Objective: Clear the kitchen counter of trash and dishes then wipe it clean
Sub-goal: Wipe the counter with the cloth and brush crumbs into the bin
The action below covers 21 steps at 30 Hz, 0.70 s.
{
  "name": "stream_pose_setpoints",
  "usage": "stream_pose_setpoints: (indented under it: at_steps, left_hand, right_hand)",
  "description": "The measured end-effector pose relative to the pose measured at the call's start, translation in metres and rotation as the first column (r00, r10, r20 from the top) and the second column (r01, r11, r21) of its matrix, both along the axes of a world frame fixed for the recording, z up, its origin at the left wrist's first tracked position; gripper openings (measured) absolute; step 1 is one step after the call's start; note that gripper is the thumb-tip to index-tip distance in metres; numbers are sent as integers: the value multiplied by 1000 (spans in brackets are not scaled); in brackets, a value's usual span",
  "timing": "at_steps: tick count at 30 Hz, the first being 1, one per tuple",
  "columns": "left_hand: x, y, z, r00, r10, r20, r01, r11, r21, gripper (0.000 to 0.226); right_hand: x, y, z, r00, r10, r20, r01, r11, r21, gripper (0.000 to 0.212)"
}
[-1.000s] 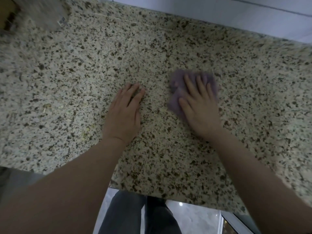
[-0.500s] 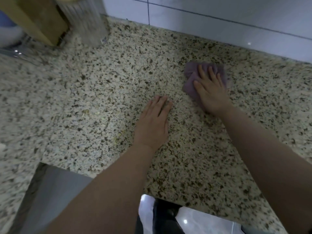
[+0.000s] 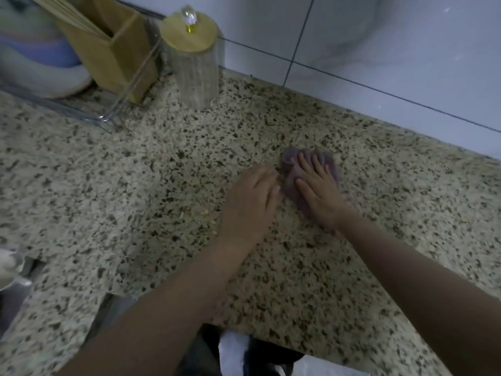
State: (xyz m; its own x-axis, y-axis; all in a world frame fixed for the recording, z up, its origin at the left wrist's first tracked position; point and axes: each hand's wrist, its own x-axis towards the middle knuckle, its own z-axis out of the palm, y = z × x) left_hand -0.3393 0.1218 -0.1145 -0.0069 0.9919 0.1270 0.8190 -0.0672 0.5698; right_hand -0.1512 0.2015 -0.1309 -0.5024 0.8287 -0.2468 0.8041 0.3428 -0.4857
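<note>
While no writing shows, right hand [image 3: 320, 191] presses purple cloth [image 3: 291, 185] onto counter [image 3: 135, 199].

One view only, from a camera worn on the person's head, looking forward and steeply down onto the speckled surface [image 3: 135, 185]. It sits close above the work, with both forearms reaching in from the bottom edge and the left hand [image 3: 250, 198] and right hand [image 3: 318, 191] near the middle of the frame. The wide lens bends the tiled wall [image 3: 393, 50] along the top. The surface's near edge cuts across the bottom, with the floor below it. The upper left corner takes in a rack [image 3: 113, 115] and jar [image 3: 193, 66].
</note>
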Motion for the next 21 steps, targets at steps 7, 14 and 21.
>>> stream_pose_setpoints:
  at_steps: [7,14,21]
  left_hand:
    - [-126,24,-14,936,161,-314,-214,966,-143,53]
    - [-152,28,-23,918,138,-371,-228,951,-209,63]
    - [-154,31,-11,965,159,-210,-202,958,-203,51]
  right_hand:
    - [-92,87,-1,989,146,5,-146,981,131,52]
    - [-146,137,-10,959,260,112,-280,931,233,51]
    - [-148,37,2,889,457,-33,-435,864,254,49]
